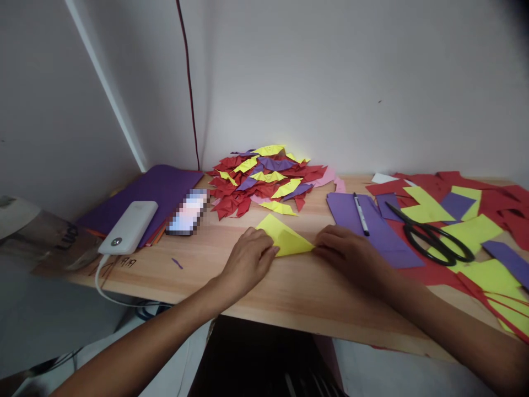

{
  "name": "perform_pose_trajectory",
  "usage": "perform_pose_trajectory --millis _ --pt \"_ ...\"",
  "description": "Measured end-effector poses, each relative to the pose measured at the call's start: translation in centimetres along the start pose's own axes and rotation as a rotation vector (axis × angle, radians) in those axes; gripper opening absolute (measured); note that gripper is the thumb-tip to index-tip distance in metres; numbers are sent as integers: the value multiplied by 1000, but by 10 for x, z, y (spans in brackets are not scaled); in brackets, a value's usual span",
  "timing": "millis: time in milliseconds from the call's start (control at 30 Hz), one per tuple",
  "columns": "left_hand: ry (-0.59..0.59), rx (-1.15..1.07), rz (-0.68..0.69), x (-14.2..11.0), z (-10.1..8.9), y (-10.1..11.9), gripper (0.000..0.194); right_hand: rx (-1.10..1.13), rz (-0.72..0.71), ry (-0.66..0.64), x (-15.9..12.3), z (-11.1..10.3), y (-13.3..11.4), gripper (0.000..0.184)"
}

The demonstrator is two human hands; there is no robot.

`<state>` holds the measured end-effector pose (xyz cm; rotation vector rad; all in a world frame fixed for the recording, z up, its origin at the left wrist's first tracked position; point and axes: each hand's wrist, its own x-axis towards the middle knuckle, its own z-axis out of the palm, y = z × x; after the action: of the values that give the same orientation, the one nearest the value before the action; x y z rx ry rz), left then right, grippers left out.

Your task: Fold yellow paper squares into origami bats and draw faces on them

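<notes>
A yellow sheet of paper (287,236), folded into a triangle, lies on the wooden table (264,292) between my two hands. My left hand (250,251) has its fingers curled on the paper's left edge, thumb pressed near the fingertips. At the right corner, the bunched fingers of my right hand (341,248) pinch the paper's tip. Just behind it spreads a heap of small folded paper pieces (264,182) in red, yellow, purple and pink.
Right of my hands lie purple paper (380,237), a pen (361,215), black-handled scissors (433,240) and yellow paper scraps (479,231). On the left are a phone (188,212), a white power bank (130,226) with a cable, and purple sheets (165,182). A wall (289,82) stands behind.
</notes>
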<state>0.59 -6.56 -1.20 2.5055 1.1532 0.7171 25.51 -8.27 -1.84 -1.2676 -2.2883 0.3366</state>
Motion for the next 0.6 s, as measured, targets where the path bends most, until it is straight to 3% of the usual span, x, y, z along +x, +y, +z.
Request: perform_pose_trajectory --millis 200,367,600 --pt "-176 126 -73 16 -8 -4 30 -38 70 -35 -1 0 -6 23" --pt "-205 231 -74 19 -7 -5 28 -125 154 -77 -2 2 -10 21" --pt "-233 317 -74 22 -5 -8 31 -268 97 -52 3 5 -13 19"
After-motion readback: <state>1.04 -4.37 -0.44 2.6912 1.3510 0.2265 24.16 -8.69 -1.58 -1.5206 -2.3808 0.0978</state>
